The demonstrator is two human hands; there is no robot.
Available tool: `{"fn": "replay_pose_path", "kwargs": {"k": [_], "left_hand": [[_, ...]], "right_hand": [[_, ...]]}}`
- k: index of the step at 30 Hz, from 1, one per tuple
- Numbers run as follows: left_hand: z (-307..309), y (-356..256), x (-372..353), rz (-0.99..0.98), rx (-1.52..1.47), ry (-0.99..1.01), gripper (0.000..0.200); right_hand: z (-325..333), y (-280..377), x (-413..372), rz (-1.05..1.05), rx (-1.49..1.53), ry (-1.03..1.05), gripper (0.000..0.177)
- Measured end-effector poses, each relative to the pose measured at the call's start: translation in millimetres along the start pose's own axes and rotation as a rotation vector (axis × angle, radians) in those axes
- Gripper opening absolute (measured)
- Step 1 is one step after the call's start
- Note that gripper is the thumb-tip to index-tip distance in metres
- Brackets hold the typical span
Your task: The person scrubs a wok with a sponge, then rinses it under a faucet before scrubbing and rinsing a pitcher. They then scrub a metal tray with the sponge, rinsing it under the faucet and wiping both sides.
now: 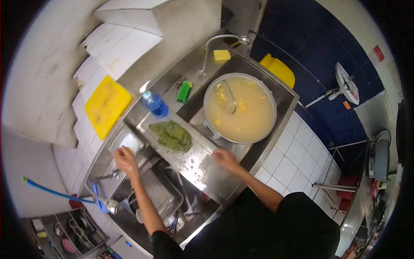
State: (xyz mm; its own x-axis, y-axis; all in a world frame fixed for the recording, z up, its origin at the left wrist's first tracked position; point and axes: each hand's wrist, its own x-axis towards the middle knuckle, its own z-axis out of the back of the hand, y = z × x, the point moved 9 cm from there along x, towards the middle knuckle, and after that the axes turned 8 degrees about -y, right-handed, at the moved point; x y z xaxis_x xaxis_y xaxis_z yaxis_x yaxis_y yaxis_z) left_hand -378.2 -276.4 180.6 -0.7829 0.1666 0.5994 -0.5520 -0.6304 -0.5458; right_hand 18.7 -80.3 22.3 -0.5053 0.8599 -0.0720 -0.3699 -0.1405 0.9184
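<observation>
My left hand reaches over a small rectangular tray with something white in it. Its fingers are closed around a small yellowish thing, mostly hidden. My right hand is at the steel divider between the two basins, with fingers curled in and nothing visible in them. Between my hands a crumpled green cloth lies on the divider. Behind it stands a blue bottle. Below my left hand, a rectangular metal pan and other dishes sit in the near basin.
A large pot of cloudy liquid, with a ladle in it, fills the far basin. A green sponge, yellow sponge and curved faucet are behind. A yellow board leans at the wall; a sprayer hangs left.
</observation>
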Motion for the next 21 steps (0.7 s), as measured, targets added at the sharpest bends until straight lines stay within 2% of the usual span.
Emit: {"fn": "replay_pose_path", "kwargs": {"k": [3,5,7,9,10,11,12,13,14,15,17,19,20,21], "left_hand": [[-69.4,68.3,31.5,-0.038,0.063,0.105,0.025],[-97.6,94.8,30.5,-0.217,0.274,0.139,0.026],[-65.9,4.5,20.6,-0.305,0.25,0.006,0.026],[-71.2,-31.2,-15.9,-0.099,0.076,0.109,0.017],[-78.8,-64.9,-46.6,-0.007,-0.054,0.241,0.015],[-89.0,-98.4,-84.4,0.09,-0.182,0.368,0.014],[-111.5,-113.4,-129.8,0.12,-0.43,0.395,0.012],[-132.0,-159.5,-174.1,0.013,-0.429,0.625,0.012],[-157.4,-185.6,-223.9,0.139,-0.538,0.78,0.014],[-176.1,-226.9,-257.7,0.06,-0.567,0.951,0.014],[-226.2,-271.0,-304.1,-0.086,-0.373,1.062,0.012],[-275.0,-286.5,-331.0,-0.263,-0.278,0.973,0.02],[-303.2,-280.6,-344.0,-0.255,-0.266,0.991,0.02],[-333.9,-270.8,-361.1,-0.406,-0.085,1.041,0.019]], "right_hand": [[95.3,-69.6,51.2,-0.065,-0.078,-0.198,0.011],[150.6,-95.6,80.9,-0.093,-0.138,-0.321,0.01],[182.8,-136.1,111.5,-0.094,-0.12,-0.37,0.01],[209.9,-177.1,138.0,-0.194,-0.246,-0.427,0.014],[215.2,-195.1,152.4,-0.207,-0.236,-0.427,0.014],[227.8,-209.2,165.4,-0.211,-0.43,-0.517,0.017],[236.9,-224.6,175.3,-0.213,-0.625,-0.603,0.022],[234.4,-261.1,185.4,-0.225,-0.613,-0.596,0.022],[224.7,-305.9,194.6,-0.292,-0.618,-0.498,0.029],[214.7,-350.1,203.1,-0.356,-0.626,-0.398,0.036],[201.8,-387.0,198.4,-0.474,-0.596,-0.284,0.038],[195.0,-403.0,183.1,-0.552,-0.554,-0.252,0.04],[193.3,-407.5,173.0,-0.577,-0.524,-0.265,0.041],[192.0,-412.2,166.8,-0.594,-0.502,-0.28,0.042]]}}
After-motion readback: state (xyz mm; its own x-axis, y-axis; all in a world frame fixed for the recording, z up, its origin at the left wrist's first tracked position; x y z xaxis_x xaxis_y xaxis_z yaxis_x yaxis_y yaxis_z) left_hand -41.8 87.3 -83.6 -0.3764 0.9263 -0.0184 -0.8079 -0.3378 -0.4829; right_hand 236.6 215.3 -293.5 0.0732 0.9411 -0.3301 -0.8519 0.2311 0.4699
